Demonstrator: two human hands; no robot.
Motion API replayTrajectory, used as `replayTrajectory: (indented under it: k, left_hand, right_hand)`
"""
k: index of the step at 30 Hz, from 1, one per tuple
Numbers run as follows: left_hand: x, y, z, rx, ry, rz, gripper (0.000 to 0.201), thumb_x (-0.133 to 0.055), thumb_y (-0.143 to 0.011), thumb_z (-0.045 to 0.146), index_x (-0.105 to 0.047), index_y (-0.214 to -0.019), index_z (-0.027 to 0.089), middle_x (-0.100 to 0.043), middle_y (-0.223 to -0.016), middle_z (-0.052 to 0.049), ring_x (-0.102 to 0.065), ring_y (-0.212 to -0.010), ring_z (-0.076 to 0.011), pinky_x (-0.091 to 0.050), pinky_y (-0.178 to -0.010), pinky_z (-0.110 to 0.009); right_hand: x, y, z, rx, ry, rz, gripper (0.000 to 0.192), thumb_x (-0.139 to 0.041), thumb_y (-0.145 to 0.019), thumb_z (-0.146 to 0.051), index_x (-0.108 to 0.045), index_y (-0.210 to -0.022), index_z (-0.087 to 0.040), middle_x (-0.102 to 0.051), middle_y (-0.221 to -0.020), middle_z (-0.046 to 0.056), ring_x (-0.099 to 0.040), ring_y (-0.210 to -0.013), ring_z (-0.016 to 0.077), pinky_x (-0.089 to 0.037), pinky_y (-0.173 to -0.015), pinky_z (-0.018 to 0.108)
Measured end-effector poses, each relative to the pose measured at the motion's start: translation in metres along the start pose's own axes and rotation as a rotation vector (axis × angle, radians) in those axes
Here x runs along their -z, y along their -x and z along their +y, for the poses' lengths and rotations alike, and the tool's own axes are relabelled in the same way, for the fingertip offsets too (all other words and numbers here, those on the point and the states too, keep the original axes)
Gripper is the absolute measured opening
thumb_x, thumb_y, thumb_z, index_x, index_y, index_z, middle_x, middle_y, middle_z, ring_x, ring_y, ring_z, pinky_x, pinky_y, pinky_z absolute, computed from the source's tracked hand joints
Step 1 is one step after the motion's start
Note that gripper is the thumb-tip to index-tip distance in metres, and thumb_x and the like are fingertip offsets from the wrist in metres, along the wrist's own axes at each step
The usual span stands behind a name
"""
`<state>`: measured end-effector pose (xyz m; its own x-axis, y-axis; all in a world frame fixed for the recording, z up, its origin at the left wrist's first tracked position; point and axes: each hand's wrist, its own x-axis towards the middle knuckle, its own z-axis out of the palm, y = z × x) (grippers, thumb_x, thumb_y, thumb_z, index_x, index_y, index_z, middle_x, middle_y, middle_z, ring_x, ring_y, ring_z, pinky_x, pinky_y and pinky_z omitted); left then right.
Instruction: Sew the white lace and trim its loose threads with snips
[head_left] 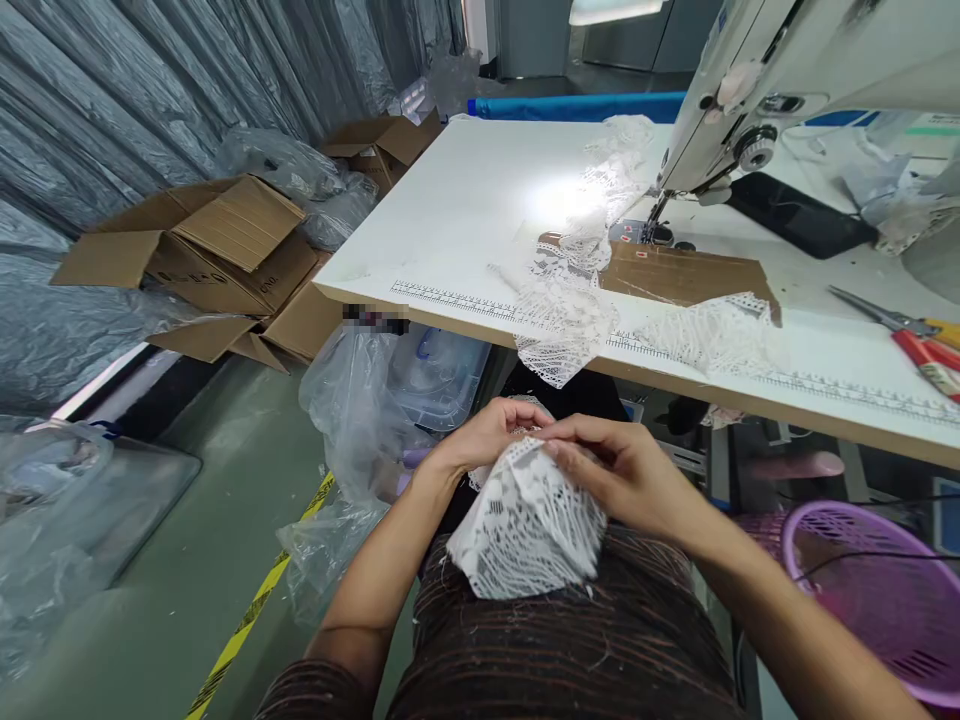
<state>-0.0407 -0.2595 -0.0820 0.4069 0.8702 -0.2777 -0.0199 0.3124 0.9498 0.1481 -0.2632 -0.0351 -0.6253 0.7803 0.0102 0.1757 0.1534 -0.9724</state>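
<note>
A folded piece of white lace (525, 525) rests on my lap, below the table edge. My left hand (487, 432) pinches its top edge from the left. My right hand (622, 470) grips the same edge from the right, fingers closed on the fabric. More white lace (570, 300) trails over the front edge of the white table (450, 220) and runs up toward the needle of the sewing machine (757, 90). A brown cardboard piece (682, 275) lies on the table beside the needle.
Scissors with red handles (911, 335) lie at the table's right. A black phone (799, 215) sits behind the machine. A pink plastic basket (885, 590) stands at right on the floor. Open cardboard boxes (217, 250) and plastic bags (360, 410) fill the left.
</note>
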Motion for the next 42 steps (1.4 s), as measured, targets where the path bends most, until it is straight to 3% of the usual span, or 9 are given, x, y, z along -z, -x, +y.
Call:
replayTrajectory:
  k: [4,8,11,14,19,24,30,33,42]
  left_hand:
    - [0.001,0.004,-0.004,-0.022,0.025,-0.044,0.038,-0.075,-0.074,0.04,-0.065,-0.101,0.014,-0.07,-0.087,-0.007,-0.063,-0.073,-0.0139,-0.047,-0.067,-0.024]
    - [0.003,0.005,-0.005,-0.08,-0.041,-0.07,0.027,-0.074,-0.076,0.038,-0.065,-0.084,0.014,-0.066,-0.079,-0.004,-0.059,-0.07,-0.0113,-0.043,-0.063,-0.021]
    - [0.004,0.007,-0.004,-0.085,-0.104,-0.065,0.026,-0.071,-0.077,0.038,-0.065,-0.077,0.012,-0.062,-0.074,-0.003,-0.054,-0.066,-0.01,-0.039,-0.06,-0.02]
    - [0.006,0.01,-0.002,-0.044,-0.138,-0.083,0.024,-0.067,-0.08,0.037,-0.067,-0.079,0.013,-0.06,-0.072,-0.002,-0.05,-0.064,-0.0096,-0.036,-0.058,-0.021]
    - [0.007,0.019,0.001,-0.089,-0.164,-0.165,0.029,-0.069,-0.077,0.039,-0.067,-0.092,0.015,-0.063,-0.084,-0.004,-0.055,-0.077,-0.0142,-0.042,-0.068,-0.025]
    - [0.005,0.024,-0.002,-0.147,-0.304,-0.038,0.019,-0.075,-0.075,0.031,-0.067,-0.081,0.015,-0.065,-0.081,-0.003,-0.057,-0.075,-0.0132,-0.044,-0.07,-0.025]
    - [0.006,0.026,-0.001,-0.21,-0.245,0.051,0.015,-0.076,-0.075,0.029,-0.072,-0.078,0.015,-0.071,-0.084,-0.006,-0.064,-0.078,-0.0158,-0.048,-0.07,-0.026]
    - [0.006,0.026,0.0,-0.226,-0.221,0.078,0.015,-0.077,-0.073,0.029,-0.072,-0.075,0.015,-0.071,-0.083,-0.006,-0.064,-0.076,-0.0152,-0.049,-0.069,-0.026]
    - [-0.001,0.021,-0.001,-0.285,-0.164,0.195,0.019,-0.078,-0.071,0.028,-0.066,-0.071,0.014,-0.07,-0.078,-0.006,-0.063,-0.073,-0.0144,-0.049,-0.067,-0.026]
  right_hand:
    - [-0.015,0.002,0.038,-0.138,-0.044,0.121,0.025,-0.057,-0.089,-0.039,-0.066,-0.089,-0.016,-0.066,-0.075,0.004,-0.056,-0.063,0.0141,-0.043,-0.054,0.024]
    - [-0.02,0.009,0.045,-0.174,0.052,0.18,0.023,-0.059,-0.087,-0.039,-0.062,-0.08,-0.017,-0.057,-0.065,0.0,-0.049,-0.057,0.0129,-0.036,-0.051,0.024]
    - [-0.021,0.011,0.046,-0.107,0.158,0.267,0.02,-0.063,-0.084,-0.038,-0.061,-0.077,-0.019,-0.059,-0.08,0.004,-0.055,-0.072,0.0166,-0.042,-0.064,0.027]
    - [-0.024,0.013,0.05,-0.044,0.07,0.245,0.02,-0.061,-0.086,-0.037,-0.06,-0.077,-0.02,-0.061,-0.095,0.006,-0.057,-0.086,0.0186,-0.043,-0.076,0.029]
    - [-0.028,0.016,0.056,-0.137,-0.09,0.248,0.024,-0.064,-0.085,-0.04,-0.057,-0.076,-0.019,-0.053,-0.066,-0.002,-0.046,-0.058,0.0121,-0.035,-0.052,0.024]
    - [-0.027,0.02,0.057,-0.119,-0.184,0.3,0.024,-0.072,-0.079,-0.039,-0.059,-0.074,-0.019,-0.058,-0.068,-0.001,-0.051,-0.062,0.0128,-0.04,-0.055,0.024]
    - [-0.022,0.024,0.059,-0.083,-0.233,0.24,0.019,-0.073,-0.078,-0.038,-0.067,-0.078,-0.02,-0.069,-0.092,0.006,-0.063,-0.088,0.02,-0.048,-0.079,0.032]
    - [-0.021,0.024,0.058,-0.117,-0.187,0.23,0.02,-0.071,-0.079,-0.039,-0.07,-0.081,-0.019,-0.071,-0.085,0.006,-0.063,-0.079,0.0195,-0.049,-0.072,0.032]
    - [-0.023,0.02,0.05,-0.103,-0.031,0.37,0.021,-0.068,-0.081,-0.039,-0.068,-0.077,-0.019,-0.065,-0.07,0.001,-0.052,-0.061,0.0139,-0.04,-0.056,0.027]
